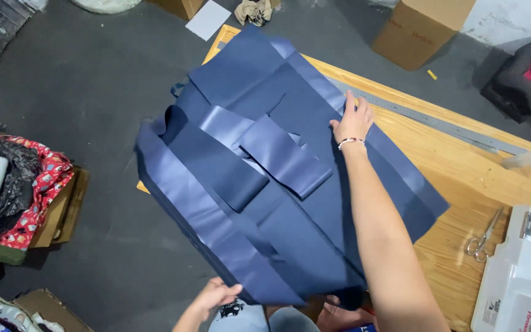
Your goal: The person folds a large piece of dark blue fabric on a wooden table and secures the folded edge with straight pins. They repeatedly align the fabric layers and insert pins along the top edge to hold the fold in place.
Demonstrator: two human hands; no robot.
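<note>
- Navy, slightly glossy fabric in a stack of cut panels and long strips covers most of the far-left part of our wooden bench, and the stack overhangs the bench's left edge above the grey floor.
- Our right hand lies flat on the fabric towards the far edge, fingers spread and released, pressing down and gripping nothing.
- Our left hand is at the near-left corner of the stack, its fingers curled around the fabric's hanging edge and grasping it.
- As we judge it, the cutting is done: several strips lie crosswise on top of the wider panels. The pieces are loose and unevenly layered, with no seam that we can make out, so squaring up and joining look to be still ahead.
- A steel ruler lies along the bench's far edge, clear of the fabric. Scissors rest near the right edge, just beside a white sewing machine at the near-right corner.
- Cardboard boxes stand on the floor beyond the bench, and a heap of patterned cloth sits to the left.
</note>
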